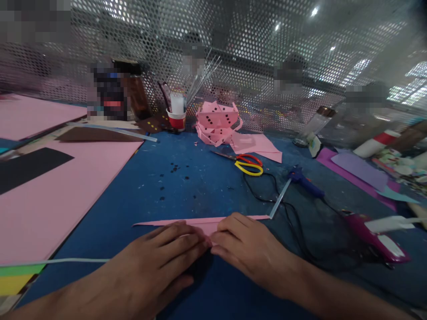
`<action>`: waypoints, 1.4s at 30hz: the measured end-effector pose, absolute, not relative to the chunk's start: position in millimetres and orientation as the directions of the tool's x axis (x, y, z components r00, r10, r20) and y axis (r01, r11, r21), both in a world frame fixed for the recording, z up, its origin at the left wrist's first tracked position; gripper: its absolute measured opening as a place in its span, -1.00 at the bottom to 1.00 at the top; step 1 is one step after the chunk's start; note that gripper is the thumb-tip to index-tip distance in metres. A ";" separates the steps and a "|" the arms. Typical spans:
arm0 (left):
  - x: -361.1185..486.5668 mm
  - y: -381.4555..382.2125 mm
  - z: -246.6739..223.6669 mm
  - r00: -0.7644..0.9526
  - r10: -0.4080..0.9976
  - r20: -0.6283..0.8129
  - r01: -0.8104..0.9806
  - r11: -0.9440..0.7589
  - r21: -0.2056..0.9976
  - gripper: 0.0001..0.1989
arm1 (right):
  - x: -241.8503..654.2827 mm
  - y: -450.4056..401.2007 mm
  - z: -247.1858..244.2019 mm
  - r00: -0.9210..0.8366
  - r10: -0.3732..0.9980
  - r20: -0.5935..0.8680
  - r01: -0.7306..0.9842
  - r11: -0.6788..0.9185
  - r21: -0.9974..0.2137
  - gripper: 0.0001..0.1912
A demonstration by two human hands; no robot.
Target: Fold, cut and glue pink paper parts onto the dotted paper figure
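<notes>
Both grips (156,255) (248,242) midway along pink paper (206,226)

Blue table (200,186), backed by a perforated metal screen (240,26). Far centre: a red-and-white cup (176,121). Right of centre: scissors (238,158) with one red and one yellow handle, then a blue glue gun (310,186). Far right: overlapping purple sheets (360,170). Left: a black strip (36,166) lying on pink sheets (83,195).
</notes>
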State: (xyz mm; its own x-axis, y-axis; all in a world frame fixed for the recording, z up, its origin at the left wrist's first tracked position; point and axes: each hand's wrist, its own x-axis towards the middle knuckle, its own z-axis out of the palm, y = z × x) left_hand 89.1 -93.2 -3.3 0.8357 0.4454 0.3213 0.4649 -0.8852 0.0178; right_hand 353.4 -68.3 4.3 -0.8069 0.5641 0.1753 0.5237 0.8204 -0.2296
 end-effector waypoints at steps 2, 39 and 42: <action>89.3 -93.6 -3.2 0.838 0.440 0.322 0.457 -0.889 0.025 -0.53 | 353.0 -68.0 5.9 -0.806 0.563 0.184 0.522 0.822 -0.228 -0.75; 98.6 -91.0 -10.9 0.772 0.473 0.425 0.477 -0.873 0.105 -0.75 | 352.7 -69.0 14.1 -0.926 0.342 0.158 0.350 0.936 0.029 -0.91; 99.2 -90.5 -14.3 0.769 0.472 0.432 0.483 -0.871 0.091 -0.73 | 354.1 -69.7 16.6 -0.939 0.323 0.115 0.328 0.944 0.028 -0.89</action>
State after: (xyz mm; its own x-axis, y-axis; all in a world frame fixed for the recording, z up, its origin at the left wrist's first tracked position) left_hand 99.2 -90.5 -14.3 0.7687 0.4716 0.4321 0.4832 -0.8708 0.0908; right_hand 354.1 -69.7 16.6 -0.9394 0.3229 0.1153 0.3281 0.9442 0.0285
